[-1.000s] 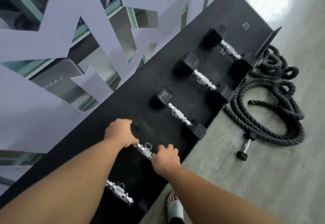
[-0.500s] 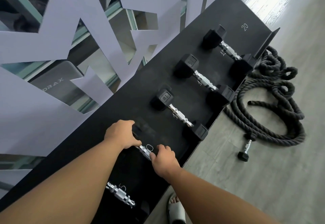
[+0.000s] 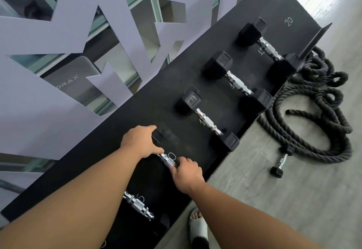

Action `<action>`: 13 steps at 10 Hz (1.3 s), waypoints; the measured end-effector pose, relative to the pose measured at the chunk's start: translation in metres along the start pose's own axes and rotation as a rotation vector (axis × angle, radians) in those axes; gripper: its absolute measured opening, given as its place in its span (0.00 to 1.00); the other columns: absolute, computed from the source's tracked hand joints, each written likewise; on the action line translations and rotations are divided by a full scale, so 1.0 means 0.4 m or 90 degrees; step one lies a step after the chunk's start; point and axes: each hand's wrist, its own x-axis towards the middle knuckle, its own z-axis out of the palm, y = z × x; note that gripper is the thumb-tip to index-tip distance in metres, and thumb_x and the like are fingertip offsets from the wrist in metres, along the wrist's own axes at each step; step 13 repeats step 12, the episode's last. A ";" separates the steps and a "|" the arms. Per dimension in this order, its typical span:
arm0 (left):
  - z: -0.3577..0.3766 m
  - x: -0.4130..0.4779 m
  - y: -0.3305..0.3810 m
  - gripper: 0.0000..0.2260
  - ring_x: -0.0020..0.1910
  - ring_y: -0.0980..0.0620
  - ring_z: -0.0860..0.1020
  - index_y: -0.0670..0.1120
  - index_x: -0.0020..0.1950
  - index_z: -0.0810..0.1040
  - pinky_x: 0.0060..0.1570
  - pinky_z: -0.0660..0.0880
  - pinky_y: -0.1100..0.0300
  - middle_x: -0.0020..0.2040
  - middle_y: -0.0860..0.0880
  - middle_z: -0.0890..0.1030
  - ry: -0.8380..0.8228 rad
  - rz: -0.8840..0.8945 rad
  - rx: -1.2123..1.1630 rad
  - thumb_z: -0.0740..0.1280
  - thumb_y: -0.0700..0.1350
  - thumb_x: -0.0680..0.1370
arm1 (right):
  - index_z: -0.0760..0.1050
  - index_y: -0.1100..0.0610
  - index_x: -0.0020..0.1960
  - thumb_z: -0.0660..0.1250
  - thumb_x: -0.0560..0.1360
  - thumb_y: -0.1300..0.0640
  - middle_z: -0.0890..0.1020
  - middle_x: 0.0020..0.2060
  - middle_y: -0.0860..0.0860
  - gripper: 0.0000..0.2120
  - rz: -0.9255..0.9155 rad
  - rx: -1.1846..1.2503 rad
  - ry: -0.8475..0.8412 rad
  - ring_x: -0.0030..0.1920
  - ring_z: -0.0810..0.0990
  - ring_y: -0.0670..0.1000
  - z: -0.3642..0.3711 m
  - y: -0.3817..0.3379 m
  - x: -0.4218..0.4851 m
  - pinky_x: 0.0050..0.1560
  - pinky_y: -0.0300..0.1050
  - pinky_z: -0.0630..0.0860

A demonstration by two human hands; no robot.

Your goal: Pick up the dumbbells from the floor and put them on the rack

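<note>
A black sloped rack [image 3: 148, 111] runs diagonally across the view. Both of my hands rest on one black hex dumbbell [image 3: 168, 160] lying on it: my left hand [image 3: 141, 141] covers its far head, my right hand [image 3: 187, 172] grips the near end of its chrome handle. Three more dumbbells lie on the rack beyond it, the nearest [image 3: 207, 121], the middle one [image 3: 238, 81] and the farthest [image 3: 267, 48]. Another dumbbell [image 3: 138, 205] lies on the rack nearer to me, partly hidden by my left forearm. A small dumbbell [image 3: 280, 162] lies on the floor by the rope.
A coiled black battle rope [image 3: 317, 111] lies on the grey floor right of the rack. A white cut-out wall panel [image 3: 49, 33] stands behind the rack. My sandalled foot [image 3: 197, 227] is at the rack's front edge.
Both hands stay on the same dumbbell; they and the dumbbell have shifted only slightly on the rack, mostly from the camera moving.
</note>
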 end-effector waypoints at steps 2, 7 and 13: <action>0.002 -0.008 0.004 0.42 0.59 0.42 0.79 0.57 0.75 0.68 0.45 0.74 0.52 0.62 0.47 0.80 0.012 0.009 -0.029 0.76 0.67 0.64 | 0.72 0.52 0.68 0.57 0.82 0.42 0.78 0.64 0.54 0.21 -0.022 -0.045 -0.007 0.66 0.73 0.59 0.013 -0.003 0.001 0.65 0.58 0.65; 0.047 -0.022 0.003 0.35 0.56 0.43 0.79 0.50 0.70 0.68 0.41 0.70 0.54 0.63 0.49 0.78 0.086 0.017 -0.012 0.74 0.65 0.70 | 0.74 0.51 0.58 0.61 0.81 0.44 0.83 0.51 0.50 0.13 -0.071 -0.046 0.063 0.56 0.79 0.55 0.034 0.010 0.004 0.56 0.53 0.61; -0.073 -0.079 0.024 0.33 0.60 0.45 0.77 0.50 0.71 0.71 0.53 0.72 0.50 0.65 0.49 0.76 0.078 0.086 0.005 0.68 0.69 0.73 | 0.75 0.51 0.67 0.61 0.81 0.43 0.81 0.61 0.48 0.19 -0.064 0.047 0.075 0.63 0.78 0.54 -0.148 -0.019 -0.069 0.68 0.55 0.64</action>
